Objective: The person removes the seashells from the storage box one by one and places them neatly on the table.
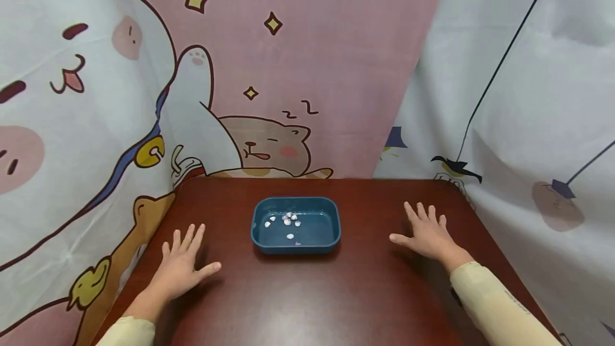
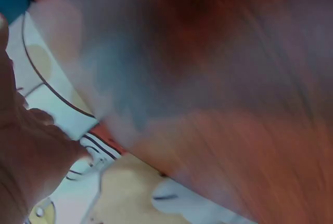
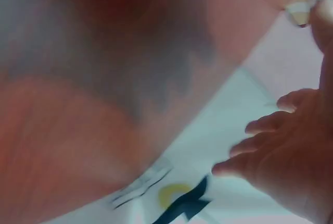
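Note:
Both hands are held spread over a dark red-brown table, one on each side of a blue rectangular tray. My left hand (image 1: 180,267) is to the tray's left, fingers straight and thumb out, holding nothing. To the right, my right hand (image 1: 426,233) has its fingers fanned and also holds nothing. Between them sits the blue tray (image 1: 295,250), touched by neither. Several small whitish pieces, like little shells or pebbles, lie in it, among them a white piece (image 1: 290,236) near its front. The wrist views show the left hand (image 2: 31,151) and right hand (image 3: 291,146) with nothing in them.
The glossy wooden table (image 1: 298,298) reaches back to a cartoon-printed cloth (image 1: 326,68) hanging behind it. More printed cloth hangs along the left and right sides. Each forearm wears a pale yellow sleeve (image 1: 495,298).

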Action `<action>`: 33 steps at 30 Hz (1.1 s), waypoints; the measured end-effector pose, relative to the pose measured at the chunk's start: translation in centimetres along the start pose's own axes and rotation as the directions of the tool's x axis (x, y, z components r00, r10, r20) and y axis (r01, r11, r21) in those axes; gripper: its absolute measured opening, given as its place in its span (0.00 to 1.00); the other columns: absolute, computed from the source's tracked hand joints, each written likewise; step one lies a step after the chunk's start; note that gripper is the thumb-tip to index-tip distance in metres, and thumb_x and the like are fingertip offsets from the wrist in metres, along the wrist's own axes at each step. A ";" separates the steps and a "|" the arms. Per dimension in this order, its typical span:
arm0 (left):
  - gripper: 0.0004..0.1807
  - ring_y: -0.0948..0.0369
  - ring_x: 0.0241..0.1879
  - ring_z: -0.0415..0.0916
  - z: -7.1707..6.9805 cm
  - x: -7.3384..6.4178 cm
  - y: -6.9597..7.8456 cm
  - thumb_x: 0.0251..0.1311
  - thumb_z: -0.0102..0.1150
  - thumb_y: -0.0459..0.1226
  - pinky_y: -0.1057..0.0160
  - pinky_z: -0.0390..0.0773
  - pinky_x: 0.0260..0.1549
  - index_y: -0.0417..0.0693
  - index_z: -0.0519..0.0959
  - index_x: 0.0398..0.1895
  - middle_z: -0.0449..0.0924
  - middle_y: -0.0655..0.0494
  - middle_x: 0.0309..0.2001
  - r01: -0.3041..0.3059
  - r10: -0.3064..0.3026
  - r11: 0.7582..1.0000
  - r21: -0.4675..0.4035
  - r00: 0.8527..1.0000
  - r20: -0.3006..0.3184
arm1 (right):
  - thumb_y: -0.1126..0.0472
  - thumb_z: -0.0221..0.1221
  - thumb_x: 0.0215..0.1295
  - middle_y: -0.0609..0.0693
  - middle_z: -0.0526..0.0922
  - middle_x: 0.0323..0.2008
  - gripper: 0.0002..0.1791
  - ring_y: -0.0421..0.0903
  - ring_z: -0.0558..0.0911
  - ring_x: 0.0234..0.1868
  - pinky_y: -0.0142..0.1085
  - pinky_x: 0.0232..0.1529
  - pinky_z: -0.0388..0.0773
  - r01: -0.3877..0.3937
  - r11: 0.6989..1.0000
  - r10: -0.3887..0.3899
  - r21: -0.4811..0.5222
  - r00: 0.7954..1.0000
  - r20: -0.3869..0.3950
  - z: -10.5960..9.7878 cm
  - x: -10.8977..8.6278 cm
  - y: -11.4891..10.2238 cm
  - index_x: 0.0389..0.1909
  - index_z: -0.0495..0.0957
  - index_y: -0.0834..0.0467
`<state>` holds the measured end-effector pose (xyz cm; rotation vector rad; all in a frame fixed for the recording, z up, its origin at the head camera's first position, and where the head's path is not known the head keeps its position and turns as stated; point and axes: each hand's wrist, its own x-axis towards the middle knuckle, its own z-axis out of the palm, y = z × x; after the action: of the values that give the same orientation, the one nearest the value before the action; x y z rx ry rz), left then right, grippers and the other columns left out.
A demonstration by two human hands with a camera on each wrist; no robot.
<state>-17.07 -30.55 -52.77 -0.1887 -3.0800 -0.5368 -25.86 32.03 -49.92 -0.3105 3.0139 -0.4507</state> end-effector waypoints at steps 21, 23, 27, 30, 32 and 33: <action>0.48 0.39 0.81 0.63 4.9 7.1 9.2 0.80 0.50 0.58 0.34 0.66 0.75 0.53 0.40 0.90 0.56 0.42 0.85 0.028 -0.008 0.976 -0.215 0.995 0.096 | 0.47 0.63 0.77 0.56 0.74 0.76 0.32 0.55 0.74 0.76 0.55 0.77 0.71 0.222 0.955 -0.242 0.196 0.967 0.081 8.4 10.1 -21.2 0.76 0.72 0.56; 0.48 0.39 0.80 0.64 4.8 7.5 9.7 0.80 0.50 0.59 0.34 0.66 0.75 0.54 0.40 0.90 0.56 0.42 0.85 0.020 0.000 0.974 -0.225 0.996 0.090 | 0.47 0.64 0.76 0.56 0.74 0.76 0.34 0.55 0.74 0.76 0.56 0.77 0.71 0.200 0.961 -0.218 0.189 0.973 0.079 9.3 10.5 -21.2 0.77 0.71 0.56; 0.45 0.38 0.79 0.66 4.9 8.0 10.0 0.80 0.48 0.58 0.33 0.67 0.74 0.55 0.42 0.90 0.58 0.42 0.85 0.019 -0.003 0.978 -0.208 0.997 0.075 | 0.43 0.66 0.73 0.57 0.73 0.77 0.40 0.58 0.72 0.78 0.58 0.78 0.69 0.197 0.968 -0.215 0.152 0.970 0.110 10.0 11.3 -22.2 0.79 0.68 0.55; 0.43 0.38 0.78 0.67 5.2 8.1 10.0 0.81 0.47 0.56 0.32 0.67 0.74 0.56 0.43 0.90 0.60 0.42 0.84 0.026 -0.015 0.983 -0.180 0.998 0.062 | 0.41 0.67 0.71 0.58 0.73 0.77 0.42 0.60 0.71 0.78 0.59 0.77 0.68 0.207 0.967 -0.227 0.148 0.965 0.134 10.1 11.8 -23.5 0.80 0.67 0.54; 0.42 0.37 0.77 0.68 5.4 8.0 10.2 0.82 0.46 0.54 0.31 0.67 0.74 0.55 0.43 0.90 0.62 0.41 0.83 0.028 -0.018 0.984 -0.175 0.998 0.056 | 0.41 0.68 0.71 0.59 0.73 0.77 0.42 0.60 0.72 0.78 0.59 0.77 0.69 0.211 0.965 -0.233 0.155 0.962 0.141 10.2 11.9 -24.3 0.80 0.68 0.54; 0.42 0.37 0.76 0.69 5.5 8.0 10.3 0.82 0.45 0.54 0.31 0.67 0.73 0.54 0.42 0.90 0.64 0.40 0.82 0.023 -0.014 0.985 -0.169 0.999 0.050 | 0.42 0.68 0.71 0.58 0.74 0.76 0.41 0.60 0.73 0.77 0.58 0.76 0.70 0.216 0.964 -0.238 0.153 0.961 0.140 10.3 12.0 -24.7 0.79 0.68 0.54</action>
<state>-23.69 -18.16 -54.28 -0.1769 -3.0847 -0.8079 -31.84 3.52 -52.94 -0.6534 2.7873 -0.6153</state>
